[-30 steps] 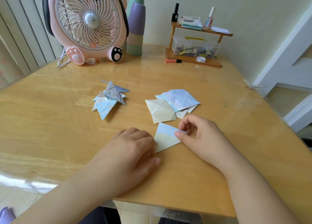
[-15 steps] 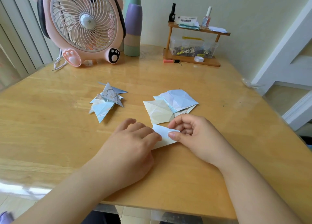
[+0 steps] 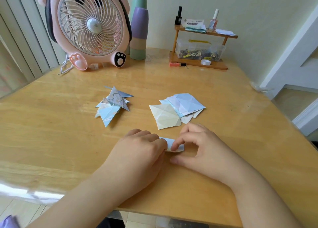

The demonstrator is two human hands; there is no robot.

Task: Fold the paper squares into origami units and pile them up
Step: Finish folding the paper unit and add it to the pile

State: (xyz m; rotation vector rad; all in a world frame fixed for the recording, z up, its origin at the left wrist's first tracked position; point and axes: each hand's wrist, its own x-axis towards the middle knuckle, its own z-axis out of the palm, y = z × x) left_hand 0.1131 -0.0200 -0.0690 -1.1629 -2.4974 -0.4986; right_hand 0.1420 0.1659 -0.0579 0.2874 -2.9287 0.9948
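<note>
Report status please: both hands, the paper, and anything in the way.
Left hand presses the paper piece flat; right hand index finger presses its fold. Folded units piled left, unfolded squares right. Nothing blocking.

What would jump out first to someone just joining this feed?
Likely the big pink animal-shaped fan at the table's far left. Next, both hands at the near edge: the left hand covers a small pale paper while the right hand presses it with a fingertip. Beyond lie a pile of folded units on the left and creased squares on the right.
</note>
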